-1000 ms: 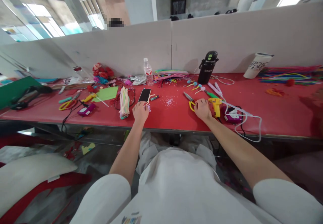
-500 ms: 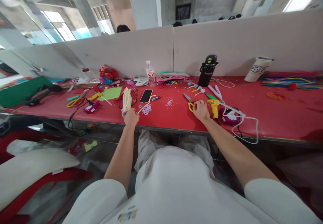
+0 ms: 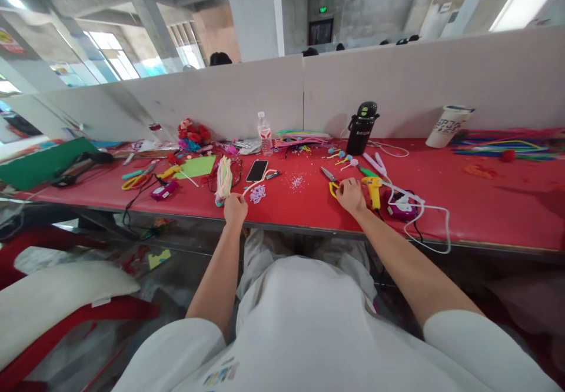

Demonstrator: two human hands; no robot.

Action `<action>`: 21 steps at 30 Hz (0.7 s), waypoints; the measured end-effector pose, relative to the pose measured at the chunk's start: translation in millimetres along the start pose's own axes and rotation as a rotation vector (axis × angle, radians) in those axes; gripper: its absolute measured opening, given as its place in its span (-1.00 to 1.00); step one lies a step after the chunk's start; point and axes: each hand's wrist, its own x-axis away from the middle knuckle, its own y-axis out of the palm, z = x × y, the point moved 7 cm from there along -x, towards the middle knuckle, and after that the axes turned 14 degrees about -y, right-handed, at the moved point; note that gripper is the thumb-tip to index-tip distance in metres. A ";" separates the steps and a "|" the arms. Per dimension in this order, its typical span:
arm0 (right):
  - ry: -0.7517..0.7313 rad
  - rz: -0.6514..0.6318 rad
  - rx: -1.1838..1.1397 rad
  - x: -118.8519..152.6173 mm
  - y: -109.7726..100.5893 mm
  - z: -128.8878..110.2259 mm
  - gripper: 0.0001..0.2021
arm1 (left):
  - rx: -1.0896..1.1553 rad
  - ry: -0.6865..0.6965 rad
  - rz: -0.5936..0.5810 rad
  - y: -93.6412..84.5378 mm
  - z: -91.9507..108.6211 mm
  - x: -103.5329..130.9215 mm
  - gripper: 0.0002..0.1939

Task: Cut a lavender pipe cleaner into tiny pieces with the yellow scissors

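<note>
My left hand (image 3: 235, 209) is closed at the table's front edge, pinching the near end of a pale pipe cleaner (image 3: 252, 186) that runs up toward the phone. Just beyond it lies a bundle of pastel pipe cleaners (image 3: 224, 179). Small purple pieces (image 3: 258, 193) sit right of this hand. My right hand (image 3: 351, 195) is closed on the yellow handle of the scissors (image 3: 330, 175), whose blades point away and to the left on the table. A yellow glue gun (image 3: 374, 192) stands close to its right side.
On the red table (image 3: 291, 209) are a phone (image 3: 257, 171), a water bottle (image 3: 265, 135), a black bottle (image 3: 362, 128), a white cup (image 3: 448, 127), a purple device with cables (image 3: 402, 205) and coloured pipe cleaners (image 3: 498, 145). A white partition (image 3: 198, 98) rises behind.
My left hand has moved slightly right, off the near end of the pastel bundle, and now pinches the single pale pipe cleaner. My right hand stays at the scissors. The view has tilted up slightly.
</note>
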 end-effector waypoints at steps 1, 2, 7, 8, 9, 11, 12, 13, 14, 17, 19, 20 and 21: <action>0.000 -0.001 0.003 0.0 -0.8 -0.6 -0.89 | 0.025 0.010 0.020 -1.0 3.3 2.0 -0.82; 0.000 -0.001 0.006 0.1 -1.7 -1.4 -0.89 | 0.049 0.019 0.037 -2.0 6.4 4.0 -0.82; 0.000 0.004 0.017 0.2 -4.9 -5.8 -0.91 | 0.182 0.060 0.090 -8.1 17.8 12.0 -0.83; -0.002 0.005 0.018 0.2 -5.1 -6.6 -0.92 | 0.211 0.070 0.096 -9.0 19.4 13.0 -0.84; -0.003 0.008 0.019 0.0 -5.3 -7.2 -0.92 | 0.239 0.080 0.101 -9.7 20.9 13.9 -0.85; -0.006 0.013 0.020 -0.4 -5.5 -8.1 -0.93 | 0.293 0.101 0.113 -9.7 23.6 16.1 -0.88; -0.008 0.015 0.021 -0.6 -5.6 -8.3 -0.93 | 0.318 0.112 0.120 -9.1 24.9 17.4 -0.90; -0.009 0.017 0.022 -0.8 -5.7 -8.5 -0.93 | 0.341 0.122 0.127 -8.1 26.0 18.8 -0.91; -0.011 0.017 0.023 -1.0 -5.8 -8.7 -0.93 | 0.365 0.131 0.134 -6.9 26.8 20.3 -0.92; -0.017 0.018 0.028 -1.5 -6.3 -9.1 -0.94 | 0.433 0.138 0.163 -5.0 27.2 24.0 -0.90; -0.022 0.019 0.032 -1.8 -7.3 -9.6 -0.94 | 0.476 0.132 0.188 -6.1 25.9 25.2 -0.89; -0.026 0.021 0.034 -1.9 -8.2 -10.2 -0.94 | 0.496 0.128 0.200 -7.2 25.1 25.5 -0.88; -0.031 0.022 0.037 -2.2 -9.5 -11.1 -0.94 | 0.516 0.124 0.212 -8.4 24.4 25.9 -0.87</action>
